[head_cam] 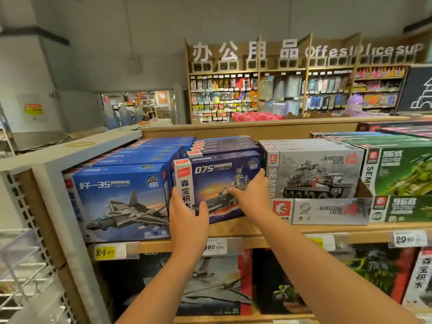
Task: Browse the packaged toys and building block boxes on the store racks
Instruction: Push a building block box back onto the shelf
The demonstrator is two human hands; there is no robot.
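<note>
Store shelf (268,230) ahead: your left hand (187,220) and right hand (251,195) grasp the ship box (219,181). Browsing looks midway; jet box (121,197) and tank box (315,174) remain untouched.

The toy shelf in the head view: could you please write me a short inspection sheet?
Surface: wooden shelf, price tags on its front edge.
Job's things: 075 ship box, between jet box and grey tank box.
Clutter: yellow rubber band on the rack top.
Hands: left hand grips the ship box's left edge; right hand holds its right side.
Cables: nothing seen.
Surroundings: stationery shelves behind.
</note>
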